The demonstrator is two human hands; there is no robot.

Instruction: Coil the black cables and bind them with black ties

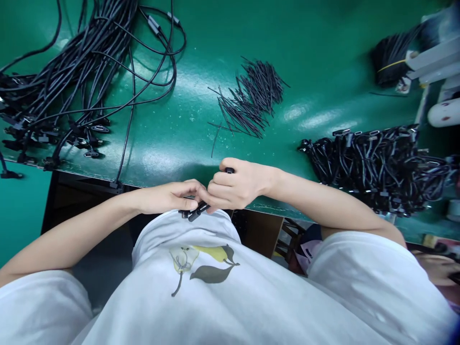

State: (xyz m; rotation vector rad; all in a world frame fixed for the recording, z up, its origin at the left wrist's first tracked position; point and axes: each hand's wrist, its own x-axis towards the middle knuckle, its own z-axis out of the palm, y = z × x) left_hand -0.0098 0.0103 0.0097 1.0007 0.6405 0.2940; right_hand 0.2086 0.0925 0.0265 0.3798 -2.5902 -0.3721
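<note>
Close to my body, at the table's front edge, my left hand (171, 197) pinches a black cable (199, 211) between thumb and fingers. A dark connector end pokes out below the thumb. My right hand (239, 184) is curled around part of the same black bundle, its fingertips meeting those of my left hand. A small black piece (229, 170) sticks out at the top of the right fist. Most of what lies inside the fingers is hidden. Beyond the hands lies a loose pile of short black ties (257, 96).
A big tangle of long black cables (97, 62) with connectors covers the table's left side. Bundled cables (366, 167) lie in a row at the right. A banded bunch of black ties (390, 62) is at the far right, near white equipment (438, 62). Another person (436, 268) is partly visible lower right.
</note>
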